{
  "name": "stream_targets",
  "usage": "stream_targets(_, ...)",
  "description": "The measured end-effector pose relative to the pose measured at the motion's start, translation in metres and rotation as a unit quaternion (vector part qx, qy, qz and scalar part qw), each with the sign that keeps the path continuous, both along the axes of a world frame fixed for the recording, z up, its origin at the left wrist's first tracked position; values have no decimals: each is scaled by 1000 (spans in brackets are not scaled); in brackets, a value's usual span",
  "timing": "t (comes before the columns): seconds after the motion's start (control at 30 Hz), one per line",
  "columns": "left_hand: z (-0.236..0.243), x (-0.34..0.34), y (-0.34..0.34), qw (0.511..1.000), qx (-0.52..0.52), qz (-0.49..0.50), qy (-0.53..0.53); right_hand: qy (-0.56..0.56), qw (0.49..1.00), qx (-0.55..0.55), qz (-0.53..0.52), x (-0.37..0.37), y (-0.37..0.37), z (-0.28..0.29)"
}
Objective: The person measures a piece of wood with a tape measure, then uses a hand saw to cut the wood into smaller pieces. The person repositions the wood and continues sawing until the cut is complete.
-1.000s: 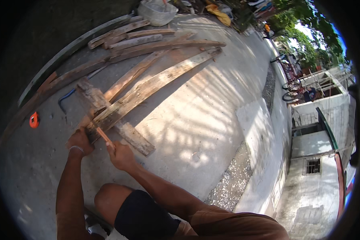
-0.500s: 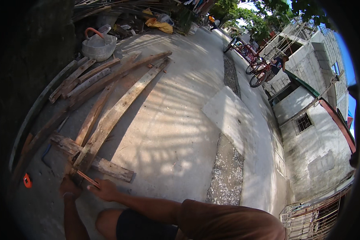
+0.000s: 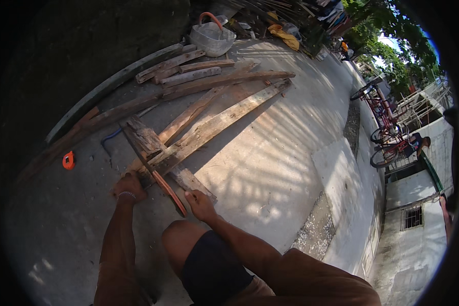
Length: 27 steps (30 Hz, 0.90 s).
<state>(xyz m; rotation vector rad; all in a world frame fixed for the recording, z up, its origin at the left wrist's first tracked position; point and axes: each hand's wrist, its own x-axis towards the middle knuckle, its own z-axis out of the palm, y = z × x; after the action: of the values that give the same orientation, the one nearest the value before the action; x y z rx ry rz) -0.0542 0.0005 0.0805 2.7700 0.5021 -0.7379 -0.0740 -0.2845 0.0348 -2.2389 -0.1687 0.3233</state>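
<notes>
A long wooden plank [image 3: 224, 120] lies slanted, its near end resting across a shorter rough timber [image 3: 194, 184]. My left hand [image 3: 130, 187] is closed on wood at the plank's near end, fingers pressed down. A long, thin saw [image 3: 163, 184] with a reddish-orange near part runs across the plank beside that hand. My right hand [image 3: 201, 205] is closed at the saw's near end, to the right of my left hand; its grip is partly hidden. An orange tape measure [image 3: 68, 160] lies on the ground to the left, near a blue-handled bar [image 3: 110, 135].
More lumber [image 3: 188, 76] lies beyond along the dark wall. A pale container with an orange handle [image 3: 212, 38] stands behind it, near piled scrap and a yellow sack [image 3: 284, 37]. Red pedal cycles [image 3: 385, 132] and a person are across the concrete. My bent knee [image 3: 186, 245] is close to the saw.
My right hand has drawn back from the left hand, and much more of the saw shows across the plank. The whole view has shifted, moving the scene rightward.
</notes>
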Motion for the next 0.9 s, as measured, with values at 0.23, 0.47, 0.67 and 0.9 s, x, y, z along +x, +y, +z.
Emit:
stream_targets(0.23,-2,1,2,999,-23,10,24,140,983,-117,-4,-11,-39,-25)
stream_targets(0.47,-7,-2,-3,1000,-5,10,-10,134,982,-134,23,-77,-75,-56)
stream_targets(0.67,-9,-9,-7,998,-4,31,-52,114,987,-88,68,-61,-92,-62)
stream_targets(0.9,-11,-8,-2,998,-25,20,-52,90,988,-51,118,54,-37,-78)
